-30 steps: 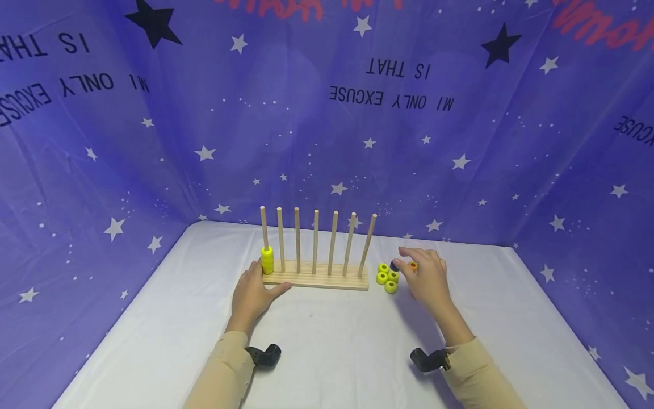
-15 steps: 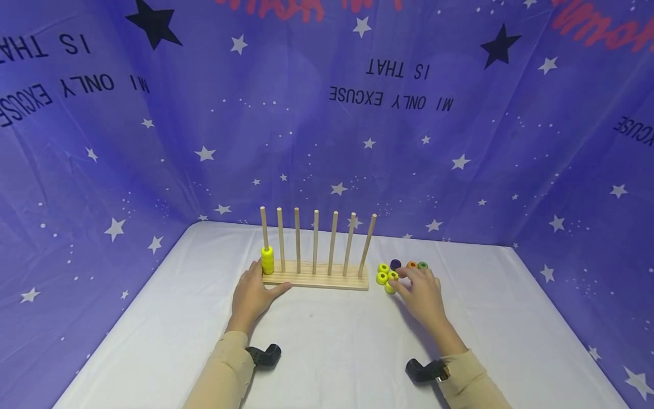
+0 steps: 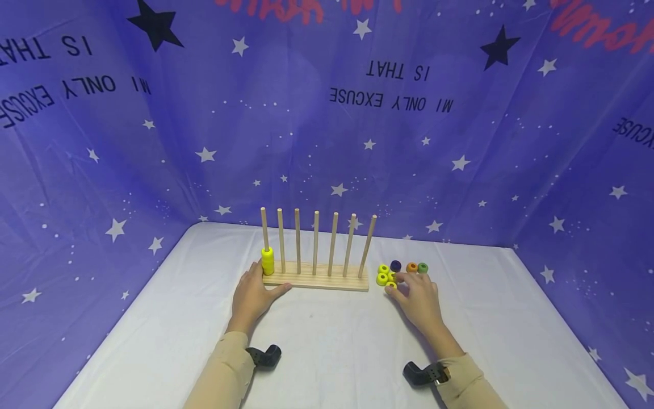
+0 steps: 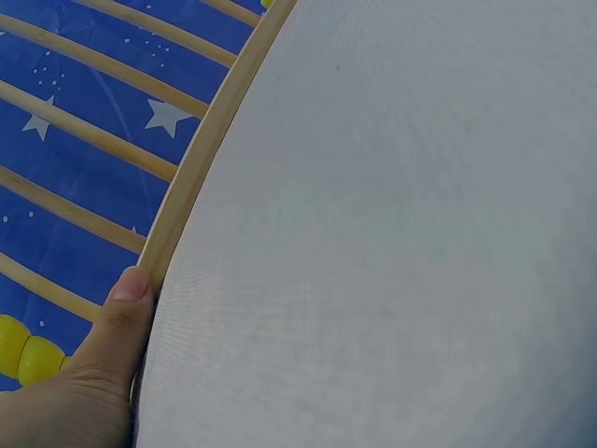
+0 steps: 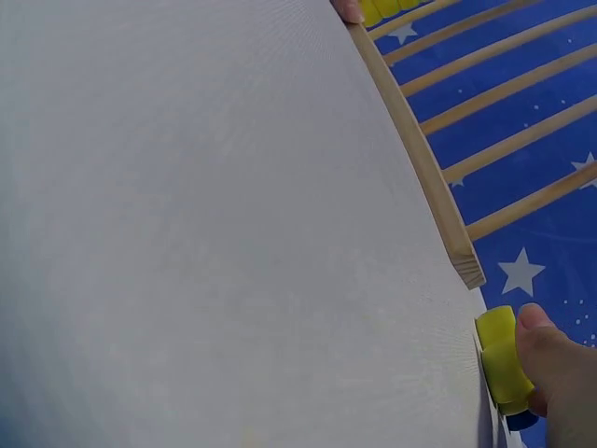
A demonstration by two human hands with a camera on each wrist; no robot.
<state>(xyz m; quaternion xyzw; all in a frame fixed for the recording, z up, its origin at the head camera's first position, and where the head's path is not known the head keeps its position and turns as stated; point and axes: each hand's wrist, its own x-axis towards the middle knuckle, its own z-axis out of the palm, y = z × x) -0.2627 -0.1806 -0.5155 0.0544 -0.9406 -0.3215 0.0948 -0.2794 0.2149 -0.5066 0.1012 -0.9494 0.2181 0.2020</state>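
A wooden peg rack (image 3: 327, 280) with a row of upright dowels stands on the white table. Stacked yellow beads (image 3: 268, 261) sit on its leftmost dowel. My left hand (image 3: 254, 296) holds the rack's left end, its thumb along the front edge; the other fingers are partly hidden behind it. To the right of the rack, my right hand (image 3: 421, 300) pinches the nearest yellow bead (image 3: 391, 285) between thumb and fingers, the bead still within its cluster. In the right wrist view the thumb lies against a yellow bead (image 5: 505, 366).
More yellow beads (image 3: 382, 279) lie beside the pinched one. Behind them are a dark purple bead (image 3: 395, 266), an orange bead (image 3: 411, 267) and a green bead (image 3: 422, 267). A purple star-printed cloth (image 3: 317, 125) walls the white table (image 3: 317, 352) at the back and sides.
My right hand has come back toward me from the purple bead to the nearest yellow bead, uncovering the orange and green beads. The left hand and rack stay put.
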